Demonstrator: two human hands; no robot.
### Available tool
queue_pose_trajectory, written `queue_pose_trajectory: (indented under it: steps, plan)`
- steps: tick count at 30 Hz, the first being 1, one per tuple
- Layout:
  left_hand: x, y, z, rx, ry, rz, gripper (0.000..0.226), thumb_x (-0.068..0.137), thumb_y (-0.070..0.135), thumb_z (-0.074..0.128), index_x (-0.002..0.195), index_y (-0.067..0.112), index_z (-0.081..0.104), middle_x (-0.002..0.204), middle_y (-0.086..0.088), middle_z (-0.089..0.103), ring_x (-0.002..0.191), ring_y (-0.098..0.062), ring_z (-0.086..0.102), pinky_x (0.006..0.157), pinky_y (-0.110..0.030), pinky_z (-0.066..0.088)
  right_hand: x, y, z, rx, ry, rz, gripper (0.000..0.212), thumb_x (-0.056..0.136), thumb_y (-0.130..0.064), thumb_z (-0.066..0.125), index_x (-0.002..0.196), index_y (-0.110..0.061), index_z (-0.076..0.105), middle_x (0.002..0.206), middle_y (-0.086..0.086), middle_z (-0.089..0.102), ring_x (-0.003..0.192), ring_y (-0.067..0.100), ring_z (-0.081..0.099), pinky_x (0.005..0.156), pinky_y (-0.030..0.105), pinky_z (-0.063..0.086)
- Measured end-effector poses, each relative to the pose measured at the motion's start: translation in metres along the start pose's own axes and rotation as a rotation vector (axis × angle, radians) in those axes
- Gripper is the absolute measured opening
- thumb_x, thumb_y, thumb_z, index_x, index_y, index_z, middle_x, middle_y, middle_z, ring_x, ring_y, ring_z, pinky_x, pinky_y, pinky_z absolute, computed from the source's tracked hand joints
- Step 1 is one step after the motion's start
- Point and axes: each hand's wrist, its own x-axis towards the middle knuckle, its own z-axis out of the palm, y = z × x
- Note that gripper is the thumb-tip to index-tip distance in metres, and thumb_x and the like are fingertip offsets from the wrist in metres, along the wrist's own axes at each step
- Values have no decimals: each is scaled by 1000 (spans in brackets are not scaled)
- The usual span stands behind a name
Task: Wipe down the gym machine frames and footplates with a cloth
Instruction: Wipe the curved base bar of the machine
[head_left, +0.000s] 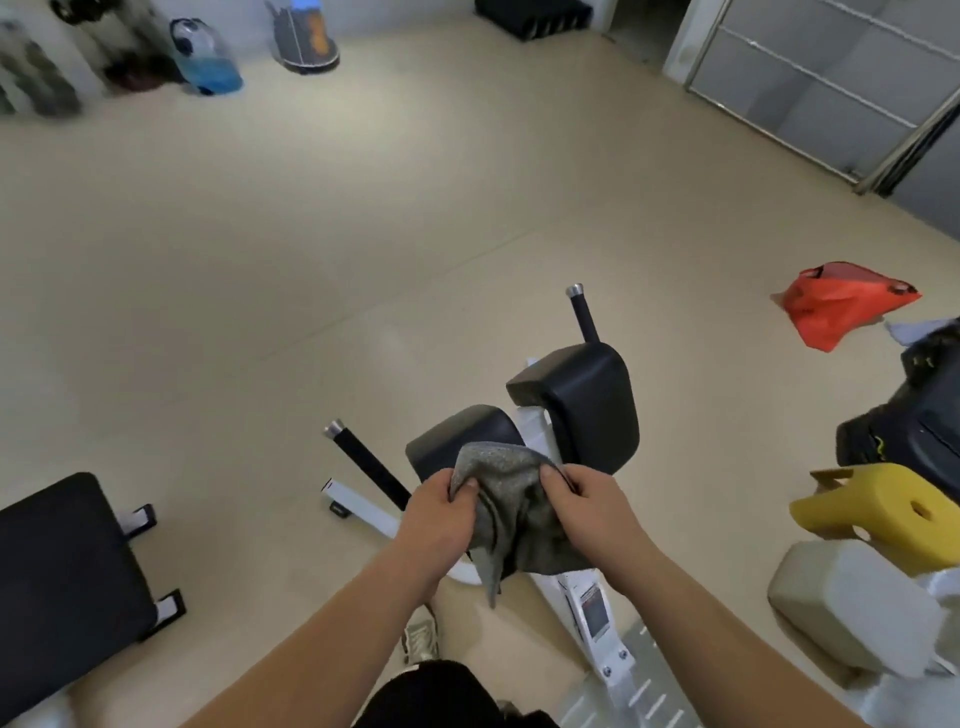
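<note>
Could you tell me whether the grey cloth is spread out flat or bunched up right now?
Bunched up. The grey cloth hangs in loose folds between the left hand and right hand, which both pinch its top edge above the white machine frame.

The single wide-angle head camera looked forward and steeply down from above the person's forearms, placing the left hand (439, 519) and right hand (592, 512) close in the lower centre, the machine frame (571, 592) just beyond them, and the floor (311, 260) receding toward the top edge.
</note>
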Motion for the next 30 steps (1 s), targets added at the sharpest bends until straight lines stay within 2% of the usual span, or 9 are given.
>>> queue_pose_trajectory:
  steps: [3, 5, 8, 12, 15, 20, 24, 27, 30]
  plan:
    - [12, -5, -8, -103, 41, -66, 25, 107, 40, 42, 102, 27, 63, 103, 2, 69, 98, -17, 65, 94, -43, 56, 12, -21, 16, 35, -78, 2, 31, 102, -32, 53, 79, -14, 63, 76, 5, 63, 74, 18, 58, 68, 29, 47]
    - [17, -4, -10, -180, 44, -111, 23, 108, 42, 41, 102, 33, 61, 106, 5, 68, 101, -16, 64, 98, -44, 55, 19, -32, 22, 90, -119, 6, 23, 102, -26, 51, 96, -23, 73, 90, -6, 72, 88, 10, 65, 74, 24, 51]
    - [18, -3, -11, -265, 81, -132, 21, 108, 41, 42, 106, 37, 62, 110, 7, 69, 104, -15, 65, 98, -43, 56, 28, -38, 23, 149, -135, 6, 25, 103, -24, 50, 106, -31, 73, 102, -13, 71, 99, 3, 63, 80, 21, 49]
    - [20, 2, -9, -297, 175, -67, 11, 104, 30, 54, 99, 26, 63, 100, -1, 70, 95, -17, 67, 85, -36, 58, 45, -30, 14, -3, -77, -108, 16, 103, -30, 55, 103, -28, 71, 95, -11, 71, 95, 7, 65, 74, 18, 47]
    - [19, 10, -7, -303, 254, -42, 6, 100, 23, 57, 99, 25, 63, 98, 0, 69, 93, -17, 65, 76, -30, 53, 52, -30, 0, 17, -76, -149, 11, 99, -28, 62, 98, -29, 73, 90, -11, 73, 92, 7, 67, 78, 21, 52]
    - [18, 30, 2, -415, 214, -42, 17, 101, 21, 57, 105, 34, 67, 110, 1, 73, 100, -17, 71, 88, -41, 62, 56, -44, -13, 311, -241, -2, 18, 99, -21, 61, 106, -29, 76, 95, -5, 78, 91, 12, 74, 78, 32, 62]
    - [17, 47, 6, -426, 147, 1, 24, 105, 28, 54, 95, 37, 74, 99, 5, 77, 97, -16, 73, 93, -43, 59, 62, -63, -3, 403, -297, 76, 19, 102, -21, 58, 109, -16, 75, 103, 11, 77, 101, 27, 73, 88, 44, 62]
    - [19, 62, -4, -473, 118, 15, 30, 108, 37, 48, 99, 30, 76, 96, 2, 79, 89, -15, 76, 85, -34, 62, 71, -81, 4, 453, -306, 153, 30, 105, -35, 54, 110, -13, 73, 101, 12, 78, 98, 27, 75, 94, 47, 60]
    - [28, 76, -16, -518, 117, -26, 47, 107, 53, 39, 97, 27, 76, 87, 3, 79, 82, -16, 77, 63, -20, 58, 84, -87, 8, 402, -316, 57, 34, 105, -46, 52, 110, -23, 76, 99, 0, 79, 100, 21, 75, 98, 46, 58]
